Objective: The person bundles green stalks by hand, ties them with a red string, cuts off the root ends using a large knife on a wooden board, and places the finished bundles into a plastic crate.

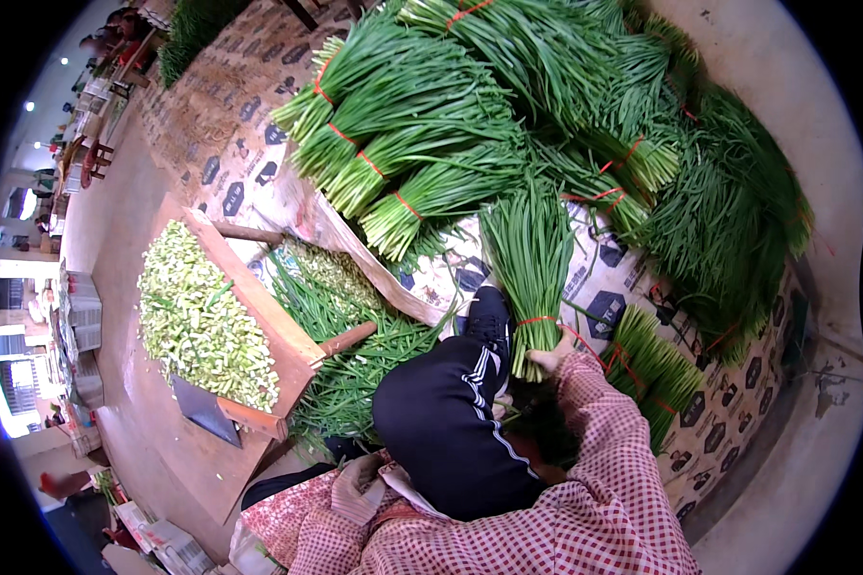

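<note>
My right hand [551, 356] closes around the pale stem end of a garlic chive bundle [530, 251], just below its red band. The bundle's long green leaves point away from me, over the printed sheet. My left hand [357, 475] rests low by my lap, next to my thigh; its fingers are too hidden to tell what they do. Ahead lie several more banded chive bundles [422, 125], stems toward the left. By my right forearm is another banded bunch [642, 369].
On my left, a wooden board [249, 287] borders a heap of chopped pale stems [201, 321]. A wide-bladed knife [206, 412] with a wooden handle lies at its near end. Loose chives [355, 369] cover the ground beside my knee [431, 412]. A wall [777, 77] rises at right.
</note>
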The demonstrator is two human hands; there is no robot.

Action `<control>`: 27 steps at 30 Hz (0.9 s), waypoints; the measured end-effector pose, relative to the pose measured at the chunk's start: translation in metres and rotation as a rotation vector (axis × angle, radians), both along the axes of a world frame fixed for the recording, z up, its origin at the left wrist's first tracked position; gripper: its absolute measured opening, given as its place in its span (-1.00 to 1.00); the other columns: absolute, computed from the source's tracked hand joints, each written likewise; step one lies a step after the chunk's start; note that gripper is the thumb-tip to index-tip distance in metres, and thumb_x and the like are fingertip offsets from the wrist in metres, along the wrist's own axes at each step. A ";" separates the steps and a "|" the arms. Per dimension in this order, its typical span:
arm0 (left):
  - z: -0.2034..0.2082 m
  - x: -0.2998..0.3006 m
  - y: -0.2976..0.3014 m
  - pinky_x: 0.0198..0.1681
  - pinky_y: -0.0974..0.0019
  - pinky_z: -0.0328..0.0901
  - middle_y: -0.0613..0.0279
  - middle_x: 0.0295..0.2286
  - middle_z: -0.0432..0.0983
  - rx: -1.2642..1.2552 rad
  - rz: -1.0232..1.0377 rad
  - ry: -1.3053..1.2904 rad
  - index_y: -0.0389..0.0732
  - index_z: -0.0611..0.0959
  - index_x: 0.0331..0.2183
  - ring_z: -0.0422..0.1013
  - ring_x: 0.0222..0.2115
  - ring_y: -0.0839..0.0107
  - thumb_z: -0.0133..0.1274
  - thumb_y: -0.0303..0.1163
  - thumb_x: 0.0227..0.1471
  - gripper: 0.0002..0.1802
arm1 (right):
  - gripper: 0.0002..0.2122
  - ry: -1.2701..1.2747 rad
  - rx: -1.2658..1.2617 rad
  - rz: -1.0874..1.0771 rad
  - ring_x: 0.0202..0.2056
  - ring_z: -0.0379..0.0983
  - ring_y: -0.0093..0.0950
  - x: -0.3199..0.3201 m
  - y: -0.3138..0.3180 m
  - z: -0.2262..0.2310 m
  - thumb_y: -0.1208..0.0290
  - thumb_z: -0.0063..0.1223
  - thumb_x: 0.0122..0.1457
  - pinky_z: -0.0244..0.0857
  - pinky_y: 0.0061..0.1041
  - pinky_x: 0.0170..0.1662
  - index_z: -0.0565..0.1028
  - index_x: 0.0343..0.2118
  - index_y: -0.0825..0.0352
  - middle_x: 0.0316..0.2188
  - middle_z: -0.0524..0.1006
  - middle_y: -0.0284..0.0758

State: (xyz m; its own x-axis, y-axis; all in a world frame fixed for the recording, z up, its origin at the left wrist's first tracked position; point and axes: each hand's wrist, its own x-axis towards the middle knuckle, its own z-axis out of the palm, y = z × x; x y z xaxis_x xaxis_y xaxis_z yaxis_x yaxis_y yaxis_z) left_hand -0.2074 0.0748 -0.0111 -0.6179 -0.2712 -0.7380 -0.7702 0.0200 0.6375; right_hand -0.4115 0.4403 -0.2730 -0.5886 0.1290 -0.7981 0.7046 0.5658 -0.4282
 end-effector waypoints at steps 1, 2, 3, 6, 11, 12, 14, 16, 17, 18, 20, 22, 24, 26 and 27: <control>0.004 0.005 0.001 -0.02 0.29 0.37 0.00 -0.14 0.52 -0.014 0.022 0.015 -0.35 0.47 -0.02 0.49 -0.11 0.30 0.06 -0.55 0.02 -0.57 | -0.01 0.044 -0.047 0.010 -0.02 0.43 -0.22 -0.014 -0.009 0.034 0.19 0.40 -0.25 0.28 -0.30 0.12 0.04 0.23 0.44 -0.04 0.45 -0.02; 0.010 0.007 0.000 -0.01 0.29 0.37 0.00 -0.14 0.52 -0.071 -0.050 0.037 -0.36 0.47 -0.01 0.49 -0.11 0.30 0.06 -0.56 0.03 -0.57 | -0.17 0.015 -0.347 -0.064 -0.10 0.48 -0.28 -0.020 -0.002 0.063 0.25 0.34 -0.17 0.34 -0.33 0.06 0.16 0.17 0.44 -0.11 0.49 -0.10; 0.015 0.008 -0.001 -0.01 0.28 0.36 0.00 -0.15 0.52 -0.130 -0.123 0.063 -0.36 0.46 -0.01 0.49 -0.11 0.31 0.05 -0.57 0.03 -0.57 | -0.31 -0.011 -0.651 -0.133 -0.18 0.53 -0.33 -0.025 0.006 0.082 0.30 0.28 -0.09 0.39 -0.35 -0.01 0.28 0.12 0.44 -0.18 0.54 -0.18; 0.014 0.022 -0.004 0.00 0.27 0.36 -0.02 -0.16 0.52 -0.177 -0.103 0.157 -0.37 0.44 -0.01 0.48 -0.12 0.29 0.06 -0.57 0.02 -0.55 | -0.50 -0.248 -1.209 -0.556 -0.06 0.50 -0.24 0.021 0.029 0.101 0.21 -0.06 0.17 0.35 -0.20 0.08 0.33 0.13 0.39 -0.03 0.51 -0.09; 0.019 0.037 0.013 -0.01 0.28 0.36 -0.02 -0.18 0.51 0.016 -0.001 0.282 -0.39 0.43 -0.02 0.49 -0.13 0.30 0.06 -0.55 0.02 -0.55 | -0.59 -0.347 -0.986 -0.827 -0.26 0.55 -0.35 0.052 0.021 0.112 0.03 0.04 0.10 0.47 -0.37 -0.29 0.52 -0.08 0.17 -0.22 0.62 -0.37; 0.034 0.035 0.017 -0.05 0.32 0.38 0.02 -0.21 0.52 0.053 -0.029 0.295 -0.37 0.45 -0.03 0.50 -0.19 0.33 0.08 -0.56 0.00 -0.56 | -0.62 -0.362 -0.879 -0.811 -0.34 0.54 -0.41 0.046 0.024 0.110 0.01 0.05 0.09 0.44 -0.45 -0.40 0.54 -0.12 0.14 -0.28 0.62 -0.42; 0.034 0.051 0.005 -0.08 0.34 0.39 0.06 -0.24 0.54 -0.096 -0.079 0.382 -0.34 0.49 -0.06 0.51 -0.22 0.35 0.09 -0.57 -0.02 -0.58 | -0.63 -0.318 -0.818 -0.770 -0.53 0.49 -0.53 0.026 0.014 0.136 -0.05 0.08 0.06 0.31 -0.64 -0.63 0.56 -0.19 0.10 -0.36 0.62 -0.49; 0.045 0.065 -0.004 -0.15 0.37 0.41 0.15 -0.32 0.57 -0.367 -0.075 0.507 -0.29 0.58 -0.17 0.52 -0.30 0.40 0.15 -0.57 -0.08 -0.67 | -0.68 -0.247 -0.939 -0.720 -0.52 0.52 -0.56 0.009 0.003 0.197 0.03 0.09 0.12 0.37 -0.61 -0.65 0.55 -0.17 0.11 -0.39 0.61 -0.40; 0.060 0.068 -0.003 -0.18 0.37 0.41 0.17 -0.33 0.58 -0.352 0.032 0.613 -0.28 0.60 -0.21 0.52 -0.30 0.42 0.19 -0.53 -0.09 -0.69 | -0.70 -0.200 -1.082 -0.643 -0.50 0.54 -0.56 0.005 0.005 0.225 0.07 0.09 0.14 0.42 -0.57 -0.62 0.54 -0.17 0.13 -0.40 0.61 -0.37; 0.070 0.075 -0.007 -0.18 0.37 0.41 0.16 -0.32 0.58 -0.432 0.068 0.698 -0.29 0.60 -0.21 0.51 -0.30 0.42 0.20 -0.52 -0.10 -0.68 | -0.68 -0.185 -1.024 -0.578 -0.53 0.52 -0.56 -0.004 0.002 0.246 0.08 0.14 0.11 0.37 -0.59 -0.66 0.52 -0.15 0.14 -0.42 0.60 -0.38; 0.092 0.082 -0.005 -0.17 0.36 0.40 0.15 -0.32 0.58 -0.581 0.102 0.845 -0.31 0.60 -0.20 0.51 -0.29 0.40 0.20 -0.52 -0.11 -0.67 | -0.59 0.012 -0.872 -0.341 -0.52 0.52 -0.53 -0.013 -0.011 0.304 0.15 0.21 0.08 0.38 -0.57 -0.62 0.44 -0.05 0.22 -0.41 0.59 -0.35; 0.136 0.093 0.006 -0.16 0.30 0.39 0.10 -0.32 0.58 -0.823 0.033 0.945 -0.33 0.59 -0.20 0.52 -0.29 0.33 0.18 -0.55 -0.11 -0.67 | -0.44 0.311 -0.842 0.113 -0.40 0.54 -0.47 -0.014 -0.048 0.369 0.27 0.25 0.05 0.47 -0.47 -0.41 0.30 0.09 0.30 -0.31 0.56 -0.27; 0.188 0.099 0.029 -0.15 0.24 0.38 0.03 -0.35 0.57 -1.009 -0.101 1.087 -0.34 0.59 -0.23 0.51 -0.29 0.21 0.13 -0.64 -0.18 -0.67 | -0.31 0.447 -0.915 0.502 -0.14 0.50 -0.38 0.013 -0.094 0.465 0.38 0.30 -0.05 0.43 -0.31 -0.02 0.20 0.15 0.37 -0.13 0.48 -0.14; 0.217 0.092 0.053 -0.14 0.20 0.37 -0.02 -0.36 0.55 -1.062 -0.229 1.309 -0.35 0.57 -0.25 0.51 -0.32 0.12 0.09 -0.69 -0.24 -0.64 | -0.25 0.593 -0.769 0.798 -0.03 0.44 -0.31 0.022 -0.131 0.487 0.38 0.26 -0.15 0.39 -0.35 0.05 0.16 0.15 0.39 -0.03 0.43 -0.09; 0.233 0.092 0.060 -0.19 0.12 0.39 0.04 -0.34 0.54 -1.045 -0.333 1.389 -0.28 0.55 -0.30 0.49 -0.33 0.07 0.14 -0.66 -0.32 -0.62 | -0.21 0.707 -0.665 1.033 -0.07 0.46 -0.28 0.044 -0.146 0.529 0.32 0.26 -0.21 0.41 -0.38 0.00 0.15 0.15 0.39 -0.08 0.46 -0.08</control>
